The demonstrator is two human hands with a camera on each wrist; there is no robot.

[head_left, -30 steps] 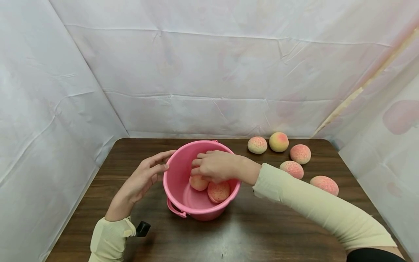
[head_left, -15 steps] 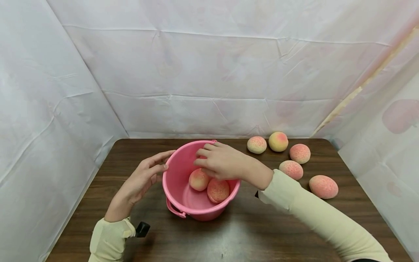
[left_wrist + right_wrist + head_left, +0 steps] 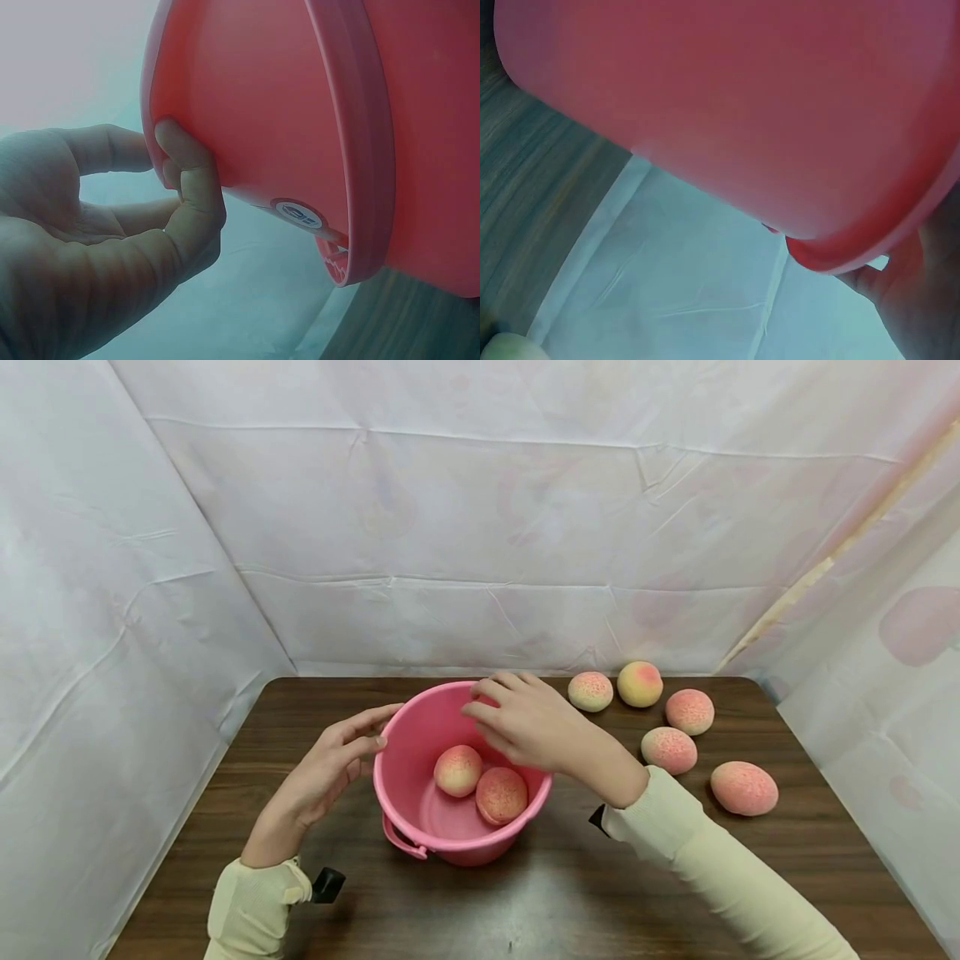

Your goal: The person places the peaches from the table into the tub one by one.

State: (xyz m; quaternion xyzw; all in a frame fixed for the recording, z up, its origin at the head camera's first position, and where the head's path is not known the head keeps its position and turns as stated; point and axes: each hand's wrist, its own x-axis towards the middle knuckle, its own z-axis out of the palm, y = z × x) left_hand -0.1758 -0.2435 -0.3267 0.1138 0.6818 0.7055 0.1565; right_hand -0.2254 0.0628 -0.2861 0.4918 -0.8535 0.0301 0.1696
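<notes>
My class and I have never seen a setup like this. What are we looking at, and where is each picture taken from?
There is no machine here: a person works with two bare hands. The wide view comes from a camera worn on the head, looking forward and down; the two close-ups come from a camera on each wrist. On the brown table stands a pink bucket with two round fruits inside. Five peach-like fruits lie to its right. The left hand holds the bucket's rim. The right hand is over the bucket's right side, with nothing visible in it.
</notes>
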